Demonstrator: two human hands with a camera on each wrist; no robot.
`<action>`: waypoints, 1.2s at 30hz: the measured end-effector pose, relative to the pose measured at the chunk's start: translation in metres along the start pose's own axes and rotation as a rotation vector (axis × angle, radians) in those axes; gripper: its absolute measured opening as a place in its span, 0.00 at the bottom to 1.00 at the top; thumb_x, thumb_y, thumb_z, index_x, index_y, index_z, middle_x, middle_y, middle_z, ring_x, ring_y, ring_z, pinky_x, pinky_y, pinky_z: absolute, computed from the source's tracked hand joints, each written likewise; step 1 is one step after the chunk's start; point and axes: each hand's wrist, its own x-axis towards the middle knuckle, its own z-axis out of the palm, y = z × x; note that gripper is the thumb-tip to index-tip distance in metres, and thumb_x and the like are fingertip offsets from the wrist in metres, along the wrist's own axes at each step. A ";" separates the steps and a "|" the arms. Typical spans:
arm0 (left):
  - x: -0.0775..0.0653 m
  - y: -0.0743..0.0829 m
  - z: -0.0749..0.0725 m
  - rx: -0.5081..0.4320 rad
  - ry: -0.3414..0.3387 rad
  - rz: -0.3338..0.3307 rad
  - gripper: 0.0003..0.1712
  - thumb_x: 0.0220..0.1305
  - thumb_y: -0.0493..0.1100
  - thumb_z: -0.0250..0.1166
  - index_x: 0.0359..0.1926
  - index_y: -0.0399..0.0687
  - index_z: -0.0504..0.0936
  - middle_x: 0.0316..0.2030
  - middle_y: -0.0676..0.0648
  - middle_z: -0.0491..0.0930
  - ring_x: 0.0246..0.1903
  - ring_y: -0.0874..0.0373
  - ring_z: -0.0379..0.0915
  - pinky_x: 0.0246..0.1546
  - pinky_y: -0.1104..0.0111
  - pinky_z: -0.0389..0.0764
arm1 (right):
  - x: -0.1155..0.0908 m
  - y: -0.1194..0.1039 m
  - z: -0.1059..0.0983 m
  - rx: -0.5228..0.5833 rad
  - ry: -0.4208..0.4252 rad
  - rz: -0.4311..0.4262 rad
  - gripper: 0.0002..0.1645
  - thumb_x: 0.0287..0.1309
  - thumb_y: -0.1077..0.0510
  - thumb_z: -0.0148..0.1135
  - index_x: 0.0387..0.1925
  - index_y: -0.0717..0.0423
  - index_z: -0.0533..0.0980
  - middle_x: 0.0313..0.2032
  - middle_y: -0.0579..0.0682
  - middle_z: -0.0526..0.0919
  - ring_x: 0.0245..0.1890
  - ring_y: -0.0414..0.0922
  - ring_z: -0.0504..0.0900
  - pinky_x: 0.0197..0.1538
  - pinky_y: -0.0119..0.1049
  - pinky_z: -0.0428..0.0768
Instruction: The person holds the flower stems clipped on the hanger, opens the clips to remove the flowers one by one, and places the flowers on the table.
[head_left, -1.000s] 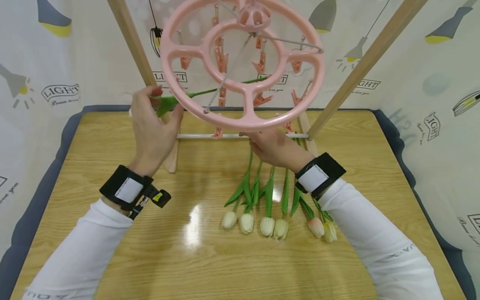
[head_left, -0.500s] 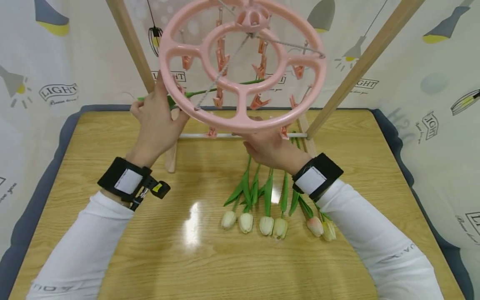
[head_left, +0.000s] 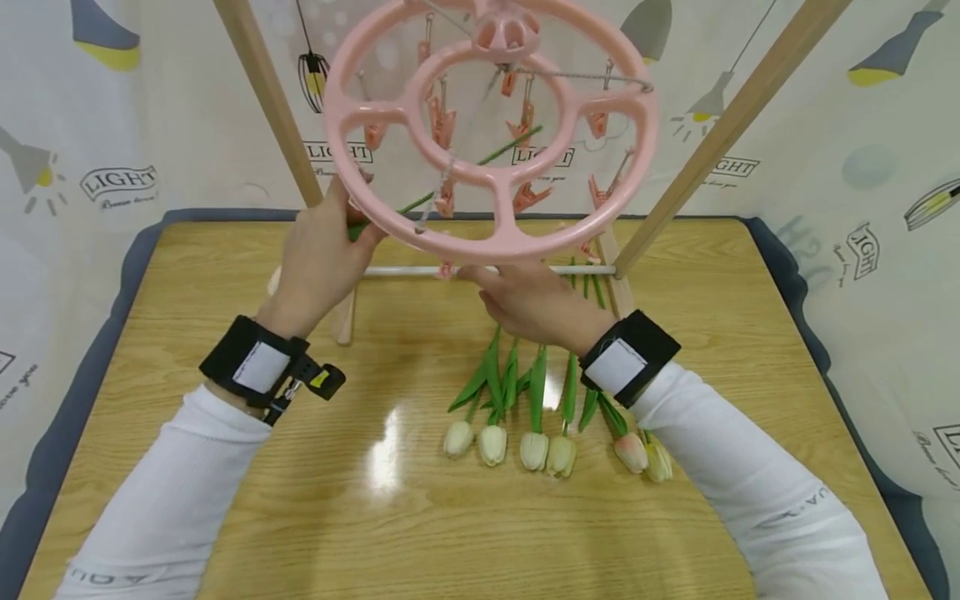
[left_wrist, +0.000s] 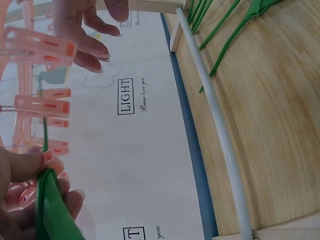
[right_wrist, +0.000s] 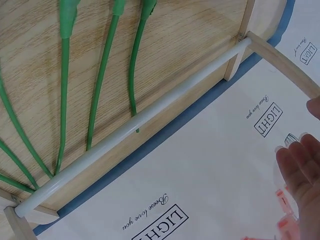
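Observation:
At the left side of the pink clip hanger, my left hand pinches an artificial tulip by its stem and leaf. Its green stem slants up to the right behind the ring, and part of the pale bloom shows beside the hand. In the left wrist view a pink clip sits right at the pinching fingers, above the green leaf. Below the ring's front edge is my right hand. Its fingers are extended, with nothing in them, in both wrist views.
Several tulips lie on the wooden table, stems toward the white crossbar. Wooden posts rise on both sides of the hanger. Pink clips dangle below the ring. A printed cloth stands behind.
My left hand has shifted slightly right and turned with the tulip; the stem now slants more steeply and the bloom shows lower. My right hand has edged left. The hanger has swayed a little.

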 end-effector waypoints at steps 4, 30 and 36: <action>-0.002 0.004 0.003 0.025 -0.055 0.047 0.23 0.69 0.50 0.63 0.56 0.40 0.70 0.36 0.40 0.86 0.25 0.48 0.78 0.24 0.65 0.69 | 0.001 -0.003 0.003 0.011 0.068 -0.052 0.49 0.59 0.71 0.56 0.76 0.40 0.51 0.61 0.62 0.72 0.41 0.51 0.79 0.41 0.39 0.79; -0.012 0.023 0.019 0.096 -0.189 0.127 0.11 0.62 0.45 0.70 0.38 0.43 0.80 0.29 0.45 0.87 0.27 0.50 0.75 0.55 0.51 0.60 | 0.010 -0.019 0.003 -0.308 0.013 -0.085 0.32 0.67 0.61 0.56 0.70 0.66 0.62 0.70 0.62 0.64 0.60 0.49 0.75 0.61 0.37 0.76; -0.014 0.026 0.018 0.051 -0.221 0.110 0.14 0.64 0.46 0.68 0.42 0.44 0.76 0.33 0.44 0.87 0.33 0.50 0.82 0.55 0.53 0.64 | 0.018 -0.022 -0.003 -0.695 0.024 -0.093 0.28 0.76 0.56 0.44 0.70 0.65 0.60 0.65 0.58 0.68 0.59 0.45 0.70 0.67 0.35 0.67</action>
